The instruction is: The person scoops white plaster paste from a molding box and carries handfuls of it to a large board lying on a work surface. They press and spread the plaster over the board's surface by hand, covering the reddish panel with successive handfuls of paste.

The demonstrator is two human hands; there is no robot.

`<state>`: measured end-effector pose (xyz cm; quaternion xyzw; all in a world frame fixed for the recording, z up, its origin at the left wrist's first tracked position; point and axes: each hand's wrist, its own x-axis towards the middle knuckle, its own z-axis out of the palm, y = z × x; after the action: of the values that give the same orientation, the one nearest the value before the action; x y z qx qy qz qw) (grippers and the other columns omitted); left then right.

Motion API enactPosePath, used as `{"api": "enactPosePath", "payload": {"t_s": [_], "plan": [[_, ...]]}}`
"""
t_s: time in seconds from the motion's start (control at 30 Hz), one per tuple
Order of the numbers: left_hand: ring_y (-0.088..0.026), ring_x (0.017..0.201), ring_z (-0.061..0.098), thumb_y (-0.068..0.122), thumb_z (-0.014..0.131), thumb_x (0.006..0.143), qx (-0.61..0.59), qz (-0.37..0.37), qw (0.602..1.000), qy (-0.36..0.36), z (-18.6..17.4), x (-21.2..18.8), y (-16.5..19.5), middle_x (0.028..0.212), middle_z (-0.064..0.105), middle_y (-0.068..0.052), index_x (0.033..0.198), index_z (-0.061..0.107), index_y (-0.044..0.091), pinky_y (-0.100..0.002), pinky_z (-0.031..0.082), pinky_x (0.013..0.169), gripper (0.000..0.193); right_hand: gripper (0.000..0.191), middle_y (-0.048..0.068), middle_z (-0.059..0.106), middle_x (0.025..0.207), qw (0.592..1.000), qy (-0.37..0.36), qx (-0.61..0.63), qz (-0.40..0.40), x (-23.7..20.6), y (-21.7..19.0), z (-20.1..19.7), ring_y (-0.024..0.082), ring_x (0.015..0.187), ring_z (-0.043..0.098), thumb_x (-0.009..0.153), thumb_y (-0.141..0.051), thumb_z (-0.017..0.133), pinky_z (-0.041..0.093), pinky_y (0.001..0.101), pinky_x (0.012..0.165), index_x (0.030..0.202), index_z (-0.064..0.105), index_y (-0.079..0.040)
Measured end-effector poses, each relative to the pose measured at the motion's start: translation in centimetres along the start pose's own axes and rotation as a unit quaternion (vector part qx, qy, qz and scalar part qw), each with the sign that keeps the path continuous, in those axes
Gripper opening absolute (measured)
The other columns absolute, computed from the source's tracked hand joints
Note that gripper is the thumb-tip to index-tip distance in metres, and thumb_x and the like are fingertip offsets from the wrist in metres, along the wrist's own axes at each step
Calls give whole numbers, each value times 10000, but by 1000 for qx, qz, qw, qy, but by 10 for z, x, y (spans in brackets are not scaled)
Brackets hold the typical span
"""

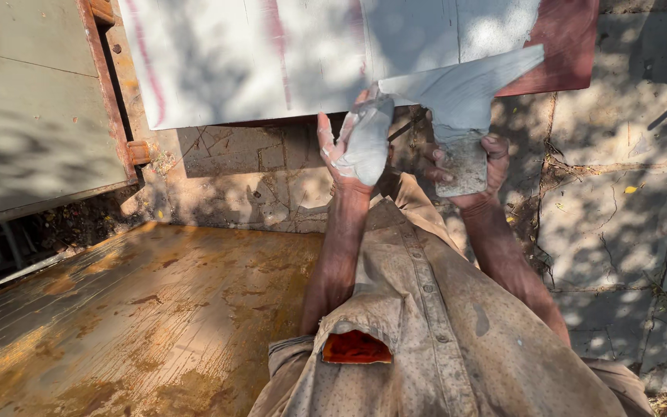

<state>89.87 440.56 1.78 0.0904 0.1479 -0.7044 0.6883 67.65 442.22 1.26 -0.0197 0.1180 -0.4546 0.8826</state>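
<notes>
While the left hand, smeared white with filler, grips a putty knife whose pale-coated blade rests against the lower edge of the white-coated metal panel, the right hand is closed around the base of a wide scraper loaded with the same grey-white filler, held just beside the knife. Both tools sit above the person's beige shirt, with a rusty metal sheet lying to the left and cracked paving to the right.
</notes>
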Motion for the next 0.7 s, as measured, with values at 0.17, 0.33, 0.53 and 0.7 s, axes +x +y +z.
{"api": "enactPosePath", "payload": {"t_s": [0.17, 0.33, 0.53, 0.7], "plan": [[-351, 1573, 201, 668, 365, 1050, -60, -32, 996, -53, 11, 2, -9, 1691, 189, -273, 1626, 117, -104, -425, 155, 1313, 995, 641, 184, 631, 1425, 991, 62, 101, -54, -37, 2, -12, 289, 952, 571, 896, -246, 645, 534, 353, 668, 1491, 527, -36], [-379, 1574, 247, 711, 348, 1034, 34, -111, 987, -110, 37, 8, 29, 1689, 213, -273, 1632, 126, -102, -448, 194, 1337, 1033, 565, 119, 599, 1199, 959, 177, -217, -37, -56, -28, 7, 232, 910, 578, 980, -213, 685, 504, 301, 609, 1477, 482, -37], [-326, 1613, 296, 806, 238, 1011, 353, -223, 886, -202, 38, 24, 19, 1724, 285, -245, 1677, 238, -59, -466, 215, 1390, 1092, 625, 147, 597, 1138, 958, 130, -254, -19, -24, -5, 34, 207, 741, 603, 984, -195, 664, 498, 271, 446, 1552, 460, -33], [-234, 1654, 241, 850, 194, 1004, 549, -163, 774, -268, 60, 39, 12, 1767, 306, -144, 1692, 281, 55, -417, 182, 1383, 1055, 616, 176, 587, 1090, 980, -17, -115, 164, -17, 28, 52, 189, 695, 561, 1008, -290, 631, 466, 255, 397, 1508, 411, -6]]}}
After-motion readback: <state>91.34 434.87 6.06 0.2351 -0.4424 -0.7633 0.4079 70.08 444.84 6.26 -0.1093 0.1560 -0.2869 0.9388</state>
